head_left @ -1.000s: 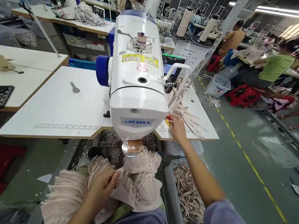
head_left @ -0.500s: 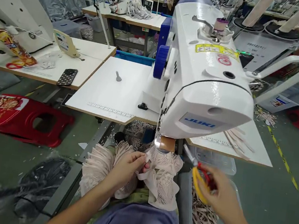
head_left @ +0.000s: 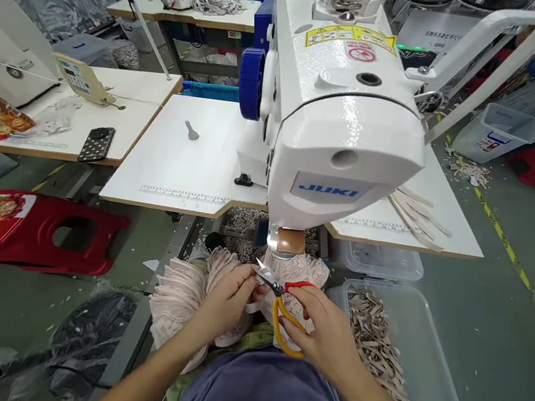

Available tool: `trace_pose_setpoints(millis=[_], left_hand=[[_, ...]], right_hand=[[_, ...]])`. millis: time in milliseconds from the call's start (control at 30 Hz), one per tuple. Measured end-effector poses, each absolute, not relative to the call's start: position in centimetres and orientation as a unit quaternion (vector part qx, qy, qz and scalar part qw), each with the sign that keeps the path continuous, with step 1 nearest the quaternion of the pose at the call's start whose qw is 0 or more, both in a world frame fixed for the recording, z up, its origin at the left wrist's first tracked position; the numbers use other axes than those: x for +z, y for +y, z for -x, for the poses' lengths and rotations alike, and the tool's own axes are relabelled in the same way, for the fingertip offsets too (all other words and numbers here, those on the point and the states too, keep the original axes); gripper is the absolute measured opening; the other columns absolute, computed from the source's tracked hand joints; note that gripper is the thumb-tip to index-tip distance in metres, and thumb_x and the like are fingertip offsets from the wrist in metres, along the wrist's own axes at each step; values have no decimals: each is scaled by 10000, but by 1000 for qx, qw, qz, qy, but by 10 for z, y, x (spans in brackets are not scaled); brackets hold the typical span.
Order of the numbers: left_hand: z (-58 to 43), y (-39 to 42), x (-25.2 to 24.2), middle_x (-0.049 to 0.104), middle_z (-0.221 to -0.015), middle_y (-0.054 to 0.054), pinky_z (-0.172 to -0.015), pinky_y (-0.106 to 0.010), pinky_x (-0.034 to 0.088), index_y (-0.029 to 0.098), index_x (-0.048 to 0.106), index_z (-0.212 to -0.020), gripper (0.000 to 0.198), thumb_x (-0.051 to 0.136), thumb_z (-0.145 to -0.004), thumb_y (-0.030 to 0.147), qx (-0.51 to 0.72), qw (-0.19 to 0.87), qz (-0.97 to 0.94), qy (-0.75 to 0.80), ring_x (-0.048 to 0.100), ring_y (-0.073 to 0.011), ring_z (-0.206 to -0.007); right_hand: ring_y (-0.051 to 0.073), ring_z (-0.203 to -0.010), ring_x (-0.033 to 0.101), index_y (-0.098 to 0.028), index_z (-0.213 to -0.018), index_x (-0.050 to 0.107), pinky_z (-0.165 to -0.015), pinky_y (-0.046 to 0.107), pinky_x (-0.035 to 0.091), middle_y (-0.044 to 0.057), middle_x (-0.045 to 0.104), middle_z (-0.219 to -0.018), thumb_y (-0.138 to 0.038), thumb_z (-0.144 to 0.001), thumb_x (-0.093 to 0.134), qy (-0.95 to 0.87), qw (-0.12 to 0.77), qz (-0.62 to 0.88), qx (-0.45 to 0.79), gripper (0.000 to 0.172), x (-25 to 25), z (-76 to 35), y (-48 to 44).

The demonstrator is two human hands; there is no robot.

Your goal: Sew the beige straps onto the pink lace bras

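My left hand (head_left: 228,294) pinches a piece of pale pink lace fabric (head_left: 186,295) on my lap, below the head of the white JUKI sewing machine (head_left: 337,118). My right hand (head_left: 324,329) grips scissors (head_left: 284,298) with a red and a yellow handle. Their open blades point left and meet the fabric at my left fingertips. More lace (head_left: 298,270) hangs just under the machine's presser area.
A clear bin (head_left: 439,394) of pale fabric strips stands at my right. Pale strips (head_left: 418,210) lie on the white sewing table (head_left: 188,164). A phone (head_left: 96,144) lies on the left table. A red stool (head_left: 32,229) lies on the floor at left.
My right hand took the scissors from the table at right and brought them left to the fabric in my left hand. The view dropped and moved closer to the machine.
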State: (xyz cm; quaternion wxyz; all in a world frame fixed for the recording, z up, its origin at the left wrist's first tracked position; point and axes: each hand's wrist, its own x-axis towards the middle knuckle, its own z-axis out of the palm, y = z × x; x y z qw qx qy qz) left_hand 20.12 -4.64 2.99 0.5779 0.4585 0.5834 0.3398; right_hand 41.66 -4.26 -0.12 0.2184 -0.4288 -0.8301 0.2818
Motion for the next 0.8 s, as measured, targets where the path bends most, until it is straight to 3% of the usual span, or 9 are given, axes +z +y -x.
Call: trace_pose_setpoints(millis=[133, 267, 467, 633, 800], left_hand=[[-199, -43, 27, 494, -692, 28, -577, -250, 379, 216, 547, -795, 274, 438, -915, 437, 346, 569, -465, 583, 455, -138, -629], [-194, -42, 24, 452, -661, 41, -530, -236, 333, 210, 489, -723, 367, 437, -938, 503, 344, 554, -474, 592, 394, -116, -575], [-193, -40, 28, 496, -676, 28, -505, -225, 325, 195, 558, -783, 365, 459, -924, 516, 324, 586, -457, 586, 406, -111, -563], [-190, -35, 32, 524, -665, 22, -517, -230, 339, 198, 569, -759, 364, 486, -882, 531, 313, 588, -450, 595, 429, -119, -570], [-186, -35, 28, 564, -679, 13, -542, -230, 370, 196, 571, -729, 333, 506, -871, 490, 321, 580, -445, 602, 468, -122, -591]], right_hand=[[171, -858, 695, -265, -1203, 594, -717, 270, 583, 52, 704, -1078, -219, -900, 575, -787, 215, 455, 357, 308, -7, -429, -48], [147, -680, 639, -237, -1131, 598, -570, 249, 546, 68, 674, -1020, -187, -785, 594, -765, 265, 473, 347, 350, -3, -435, -54], [210, -844, 669, -221, -1119, 602, -668, 300, 561, 92, 681, -1048, -211, -726, 621, -779, 263, 452, 345, 394, 6, -415, -49], [178, -752, 645, -235, -1130, 624, -645, 303, 553, 79, 691, -1066, -215, -752, 633, -771, 241, 458, 373, 379, 2, -404, -41], [230, -1030, 685, -242, -1188, 638, -817, 340, 575, 83, 710, -1155, -251, -827, 627, -764, 228, 447, 405, 360, -6, -408, -37]])
